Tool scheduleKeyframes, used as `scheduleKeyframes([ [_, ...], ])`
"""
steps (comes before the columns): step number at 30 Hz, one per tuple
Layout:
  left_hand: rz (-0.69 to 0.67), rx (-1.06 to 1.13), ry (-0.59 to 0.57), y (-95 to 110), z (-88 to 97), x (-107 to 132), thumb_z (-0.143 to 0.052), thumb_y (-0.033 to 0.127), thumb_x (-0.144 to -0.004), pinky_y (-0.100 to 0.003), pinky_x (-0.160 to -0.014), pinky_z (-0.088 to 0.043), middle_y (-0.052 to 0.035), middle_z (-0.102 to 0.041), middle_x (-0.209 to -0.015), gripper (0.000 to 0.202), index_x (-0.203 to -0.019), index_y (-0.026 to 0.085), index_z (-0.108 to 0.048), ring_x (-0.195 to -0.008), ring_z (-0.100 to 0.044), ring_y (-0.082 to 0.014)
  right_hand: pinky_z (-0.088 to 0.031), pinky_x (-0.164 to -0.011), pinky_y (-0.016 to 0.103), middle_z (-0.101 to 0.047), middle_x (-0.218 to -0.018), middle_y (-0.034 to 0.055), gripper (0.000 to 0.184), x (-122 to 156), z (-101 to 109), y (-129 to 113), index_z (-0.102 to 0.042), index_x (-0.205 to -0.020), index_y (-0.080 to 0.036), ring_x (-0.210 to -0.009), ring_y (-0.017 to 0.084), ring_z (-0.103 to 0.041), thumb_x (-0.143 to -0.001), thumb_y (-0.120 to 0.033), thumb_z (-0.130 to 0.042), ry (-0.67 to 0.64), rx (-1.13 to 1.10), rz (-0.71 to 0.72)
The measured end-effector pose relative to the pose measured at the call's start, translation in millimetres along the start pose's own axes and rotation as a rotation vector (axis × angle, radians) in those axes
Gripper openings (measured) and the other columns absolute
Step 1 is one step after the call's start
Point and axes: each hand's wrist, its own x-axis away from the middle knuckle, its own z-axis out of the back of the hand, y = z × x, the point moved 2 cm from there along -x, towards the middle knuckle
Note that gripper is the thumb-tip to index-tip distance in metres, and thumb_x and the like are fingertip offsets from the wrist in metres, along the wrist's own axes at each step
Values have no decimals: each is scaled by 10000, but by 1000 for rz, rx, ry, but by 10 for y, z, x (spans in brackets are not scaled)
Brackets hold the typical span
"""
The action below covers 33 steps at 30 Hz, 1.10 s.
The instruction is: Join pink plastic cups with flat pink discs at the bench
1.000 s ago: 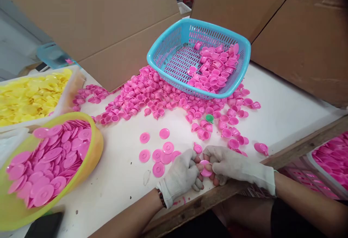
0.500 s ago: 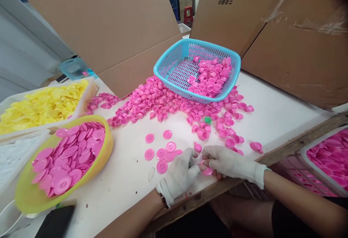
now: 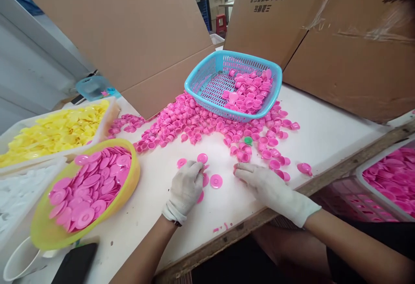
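Note:
My left hand (image 3: 186,186), in a white glove with bare fingertips, curls over small pink toy saucers on the white table. Its thumb and fingers close at a tilted pink saucer (image 3: 206,167); other saucers are partly hidden beneath it. A loose saucer (image 3: 216,181) lies flat just right of that hand. My right hand (image 3: 264,186), gloved too, rests low over the table, fingers together and bent downward. Whatever its fingertips hold is hidden under them. Beyond it lie pink toy cups (image 3: 243,152) and one green cup (image 3: 248,141).
A blue basket (image 3: 233,116) of pink cups sits on a cup heap at the back. Left stand a yellow bowl (image 3: 134,176) of saucers, a tray of yellow pieces (image 3: 58,128) and a black phone-like object (image 3: 75,263). Cardboard (image 3: 136,33) walls the back; a pink-filled crate (image 3: 359,171) stands right.
My hands were together at the table edge around a pink piece; they are now apart, the left moved left onto the saucers. The piece and the nearby single cup are out of sight.

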Motion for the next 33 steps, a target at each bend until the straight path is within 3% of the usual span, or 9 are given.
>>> scheduleKeyframes([
  [2, 89, 271, -17, 64, 18, 56, -448, 215, -849, -270, -650, -446, -23, -607, -725, 178, -821, 178, -620, -672, -570, -147, -515, -824, 362, -653, -1102, 97, 283, 88, -58, -32, -636, -943, -192, -959, 222, -637, -831, -50, -418, -26, 84, 42],
  [4, 212, 599, -150, 190, -7, 102, -468, 276, -854, -249, -587, -468, -7, -600, -644, 179, -840, 163, -606, -589, -580, -130, -509, -832, 358, -652, -1094, 96, 266, 138, 16, -62, -628, -954, -191, -986, 220, -622, -848, -81, -410, 33, 10, 28],
  [8, 334, 968, -323, 522, -107, 66, -515, 310, -836, -234, -562, -513, -12, -620, -607, 199, -870, 128, -589, -541, -607, -115, -500, -630, 257, -634, -797, 19, 149, 77, 257, -105, -569, -828, -198, -732, 150, -617, -876, -226, -431, 74, -358, -210],
  [11, 316, 1023, -372, 657, -212, -36, -527, 295, -829, -230, -546, -528, -15, -618, -621, 186, -874, 123, -580, -531, -608, -104, -428, -484, 198, -532, -616, -30, 205, -18, 297, -81, -485, -676, -191, -538, 97, -555, -853, -292, -468, -45, -561, -425],
  [16, 441, 1035, -494, 612, -455, -91, -539, 232, -812, -197, -441, -494, 13, -578, -589, 162, -937, 134, -506, -493, -605, -110, -380, -424, 172, -524, -570, -39, 127, -31, 96, 117, -530, -732, -171, -445, 73, -530, -804, -275, -513, -234, -734, -622],
  [21, 552, 956, -591, 599, -606, -101, -510, 214, -838, -191, -415, -483, 19, -571, -517, 76, -854, 146, -481, -458, -601, -115, -396, -431, 159, -553, -575, -43, 122, -13, -38, 212, -489, -767, -181, -448, 71, -559, -824, -288, -505, -333, -871, -688],
  [24, 562, 952, -624, 615, -630, -137, -523, 210, -833, -206, -433, -494, 21, -574, -498, 77, -811, 155, -474, -467, -611, -124, -440, -451, 180, -580, -597, -37, 109, -6, -43, 207, -476, -821, -190, -471, 92, -590, -838, -296, -491, -375, -927, -707],
  [29, 553, 1015, -668, 603, -608, -174, -574, 259, -808, -226, -471, -498, -3, -605, -547, 143, -770, 148, -492, -472, -599, -115, -456, -474, 186, -582, -629, -32, 117, 41, -43, 221, -474, -787, -194, -492, 92, -601, -857, -287, -464, -299, -839, -628],
  [33, 547, 1046, -711, 593, -612, -194, -606, 275, -781, -210, -484, -487, -17, -624, -594, 162, -773, 141, -515, -484, -591, -99, -459, -462, 182, -592, -645, -30, 115, 26, -72, 233, -455, -799, -199, -499, 97, -612, -848, -296, -494, -389, -960, -672],
])
